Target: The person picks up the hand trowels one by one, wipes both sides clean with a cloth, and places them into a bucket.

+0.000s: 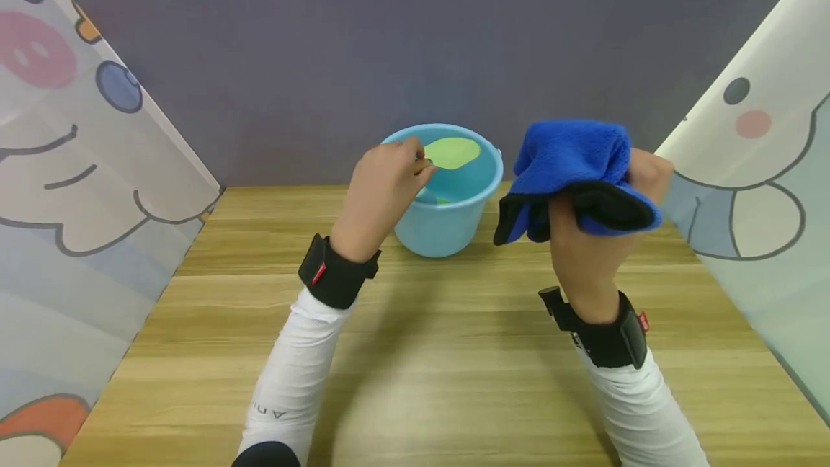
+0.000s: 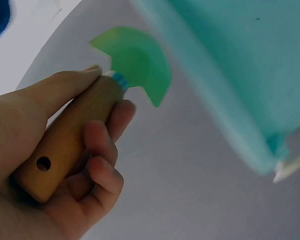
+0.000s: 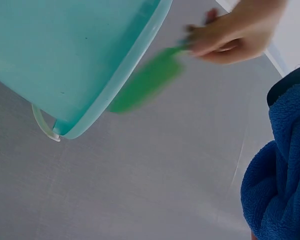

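Note:
My left hand (image 1: 387, 182) grips a small garden trowel by its wooden handle (image 2: 70, 135), which has a hole at its end. The trowel's green blade (image 1: 452, 153) is above the mouth of a light blue bucket (image 1: 436, 230) on the table. My right hand (image 1: 586, 258) holds a bunched blue towel (image 1: 573, 150) with a black underside, raised to the right of the bucket. The towel covers most of the right fingers. In the right wrist view the towel (image 3: 285, 185) fills the right edge, and the trowel (image 3: 150, 80) appears blurred near the bucket's rim.
A small green item (image 1: 443, 201) shows inside the bucket, too little of it to name. The bucket has a pale handle (image 2: 295, 162). The wood-grain table (image 1: 447, 366) meets a grey wall (image 1: 311, 63) behind, with cartoon-printed panels (image 1: 97, 179) on both sides.

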Demonstrator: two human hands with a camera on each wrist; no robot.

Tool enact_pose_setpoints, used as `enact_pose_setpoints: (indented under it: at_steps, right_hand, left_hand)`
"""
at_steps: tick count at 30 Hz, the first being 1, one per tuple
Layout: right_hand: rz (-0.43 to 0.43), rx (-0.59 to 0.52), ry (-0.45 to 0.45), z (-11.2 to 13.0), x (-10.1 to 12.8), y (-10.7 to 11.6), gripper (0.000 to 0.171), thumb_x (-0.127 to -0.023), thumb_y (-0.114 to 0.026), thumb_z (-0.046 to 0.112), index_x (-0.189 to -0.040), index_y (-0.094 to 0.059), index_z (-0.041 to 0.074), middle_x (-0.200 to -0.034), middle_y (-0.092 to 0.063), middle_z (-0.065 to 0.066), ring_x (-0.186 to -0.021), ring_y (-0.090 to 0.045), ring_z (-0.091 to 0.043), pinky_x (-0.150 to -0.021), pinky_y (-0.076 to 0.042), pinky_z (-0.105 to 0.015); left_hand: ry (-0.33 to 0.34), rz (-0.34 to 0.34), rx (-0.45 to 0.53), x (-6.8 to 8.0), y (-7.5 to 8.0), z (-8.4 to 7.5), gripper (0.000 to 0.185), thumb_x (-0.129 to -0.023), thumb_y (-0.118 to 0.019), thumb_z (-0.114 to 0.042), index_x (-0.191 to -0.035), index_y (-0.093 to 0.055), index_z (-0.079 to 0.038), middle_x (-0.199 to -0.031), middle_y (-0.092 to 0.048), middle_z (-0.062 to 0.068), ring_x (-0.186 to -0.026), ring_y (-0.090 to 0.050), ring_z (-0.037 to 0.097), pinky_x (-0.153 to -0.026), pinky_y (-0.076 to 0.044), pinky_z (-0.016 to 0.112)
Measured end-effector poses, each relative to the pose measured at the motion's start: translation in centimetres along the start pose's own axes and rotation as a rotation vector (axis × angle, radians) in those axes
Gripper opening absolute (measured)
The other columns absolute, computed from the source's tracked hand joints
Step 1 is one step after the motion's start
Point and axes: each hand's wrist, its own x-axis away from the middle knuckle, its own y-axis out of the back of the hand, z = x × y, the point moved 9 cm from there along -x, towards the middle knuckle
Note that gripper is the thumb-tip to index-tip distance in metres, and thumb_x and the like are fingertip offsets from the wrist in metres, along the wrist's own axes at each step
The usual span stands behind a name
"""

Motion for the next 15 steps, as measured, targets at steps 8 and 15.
enact_pose_setpoints:
  at_steps: [8,15]
  right_hand:
    - [0.0,-0.003,0.009,0.5,0.3,0.1,0.033,-0.073,-0.064,0.015,-0.09,-0.055,-0.012,-0.092,-0.054,0.014,-0.093,-0.047,-0.009,-0.091,-0.032,-0.027]
    - [0.011,-0.062,0.04,0.5,0.2,-0.1,0.03,-0.074,-0.063,0.013,-0.089,-0.056,-0.013,-0.087,-0.06,-0.005,-0.092,-0.05,-0.013,-0.09,-0.034,-0.028]
  left_hand:
    - [-0.007,0.276,-0.324,-3.4,-7.7,1.6,0.034,-0.091,-0.076,-0.038,-0.074,-0.06,-0.014,-0.065,-0.04,-0.005,-0.064,-0.051,0.014,-0.068,-0.046,0.035]
    - [0.006,0.382,-0.342,-3.5,-9.5,1.7,0.044,-0.092,-0.076,-0.034,-0.066,-0.046,-0.016,-0.066,-0.036,-0.003,-0.066,-0.051,0.016,-0.065,-0.054,0.04]
